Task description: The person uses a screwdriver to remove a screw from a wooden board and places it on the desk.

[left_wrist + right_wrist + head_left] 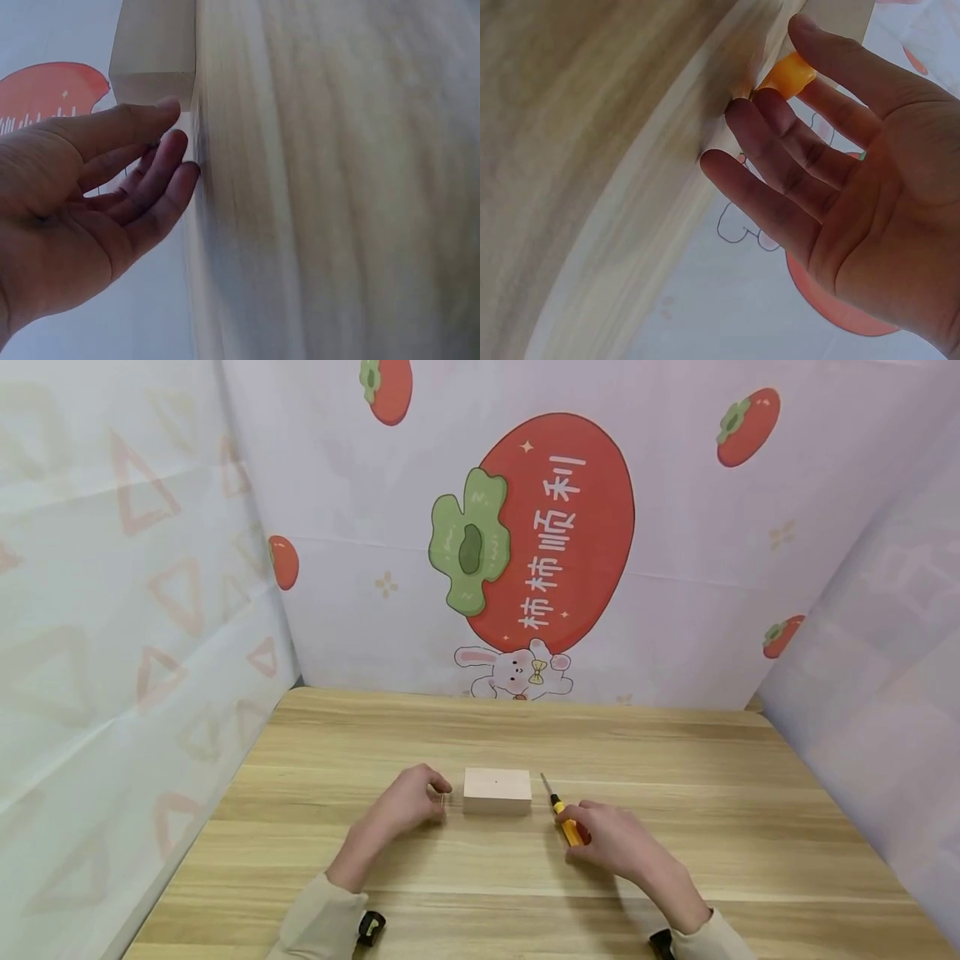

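A pale wooden block (497, 785) with a small dark dot on its top sits on the table between the two hands. Just left of it is my left hand (408, 797), fingers bent, with a thin, small pale piece (442, 799) between thumb and index finger; I cannot tell whether they pinch it. In the left wrist view the left hand (105, 180) has its thumb stretched toward the block (154, 52). A yellow-and-black screwdriver (570, 833) lies right of the block, blade pointing away. My right hand (611, 839) is around its handle (789, 75), fingers loosely spread.
The wood-grain table (480, 902) reaches back to a hanging cloth (360, 627) printed with persimmons and a rabbit. Patterned cloths also hang along the left and right sides. Each wrist wears a dark strap (371, 928).
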Demonstrator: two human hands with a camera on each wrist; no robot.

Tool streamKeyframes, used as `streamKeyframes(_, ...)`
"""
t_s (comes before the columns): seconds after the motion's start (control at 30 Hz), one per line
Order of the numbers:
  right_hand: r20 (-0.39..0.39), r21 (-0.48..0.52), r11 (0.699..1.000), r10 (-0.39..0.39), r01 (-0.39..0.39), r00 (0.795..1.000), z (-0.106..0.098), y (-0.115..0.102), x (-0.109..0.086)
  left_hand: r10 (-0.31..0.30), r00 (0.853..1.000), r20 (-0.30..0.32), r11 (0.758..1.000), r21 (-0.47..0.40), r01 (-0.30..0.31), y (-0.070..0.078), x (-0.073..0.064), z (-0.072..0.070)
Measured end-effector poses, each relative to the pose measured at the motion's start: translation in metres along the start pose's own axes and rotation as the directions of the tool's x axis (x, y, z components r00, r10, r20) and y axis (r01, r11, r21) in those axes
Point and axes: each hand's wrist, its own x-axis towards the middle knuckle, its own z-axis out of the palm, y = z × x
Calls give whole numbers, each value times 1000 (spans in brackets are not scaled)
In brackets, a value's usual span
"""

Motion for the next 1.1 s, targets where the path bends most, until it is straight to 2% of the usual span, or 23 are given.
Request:
streamKeyframes(0.27, 15, -19, 1000, 2, -2, 1000, 1, -2, -2, 34, 998, 44, 985, 170, -41, 3, -4, 1)
streamKeyframes(0.53, 25, -16, 1000, 2, -2, 1000, 3, -3, -4, 29, 999, 14, 975, 219, -31, 0, -2, 2)
streamKeyframes(0.67, 7, 22, 1000, -19, 19, 1000, 0, -2, -5, 26, 1000, -16, 968, 251, -21, 2, -4, -1)
streamKeyframes(0.77, -47, 49, 998, -25, 27, 999, -3, -2, -5, 61, 996, -69, 943, 330, -35, 4, -5, -4)
streamKeyframes(0.83, -102, 44, 999, -24, 28, 995, -5, -2, -4, 120, 985, -123, 918, 392, -63, 4, -4, -6)
streamKeyframes(0.87, -133, 39, 999, -25, 30, 991, -7, -3, -4, 160, 975, -153, 904, 419, -83, 5, -3, -8)
streamKeyframes(0.97, -222, 26, 999, -26, 33, 975, -10, -4, 0, 289, 932, -220, 860, 488, -152, 7, -1, -11)
streamKeyframes(1.03, -271, 25, 999, -23, 31, 962, -12, -4, 2, 355, 903, -242, 836, 515, -191, 8, 1, -14)
streamKeyframes(1.1, -312, 33, 999, -11, 23, 950, -13, -5, 6, 395, 886, -244, 814, 540, -214, 9, 2, -15)
